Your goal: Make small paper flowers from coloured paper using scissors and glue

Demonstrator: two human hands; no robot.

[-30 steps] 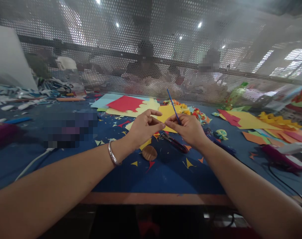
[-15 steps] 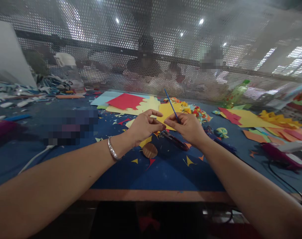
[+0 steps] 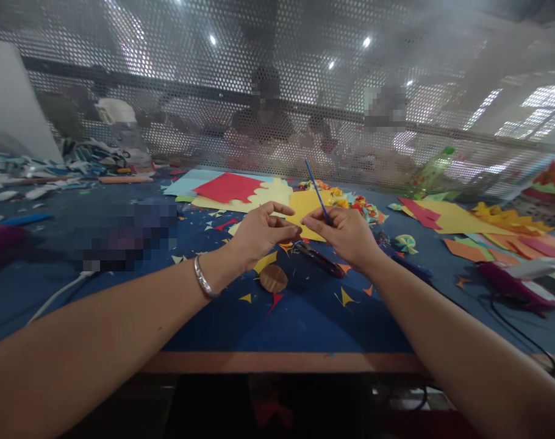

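My right hand point(image 3: 353, 236) is closed in a pinch on a thin blue stick point(image 3: 316, 190), which leans up and away toward the perforated screen. Facing it a short gap away, my left hand point(image 3: 264, 233) wears a silver bangle; its index finger arches over, while the thumb and another finger press together at the tips. Whatever those fingertips hold is too small to make out. Beneath the hands lie dark-handled scissors point(image 3: 321, 258) and a round brown disc point(image 3: 273, 278). A yellow paper sheet point(image 3: 305, 204) spreads just behind my fingers.
Paper scraps point(image 3: 345, 297) litter the blue table point(image 3: 259, 332). Red paper point(image 3: 229, 187) lies behind, beside a pile of small folded paper pieces point(image 3: 362, 207). A white-lidded bottle point(image 3: 124, 131), a green bottle point(image 3: 435, 171) and a magenta device with a cable point(image 3: 518, 283) stand or lie around.
My hands keep almost the same pose, and the blue stick has tipped slightly more upright. The whole view has shifted a little.
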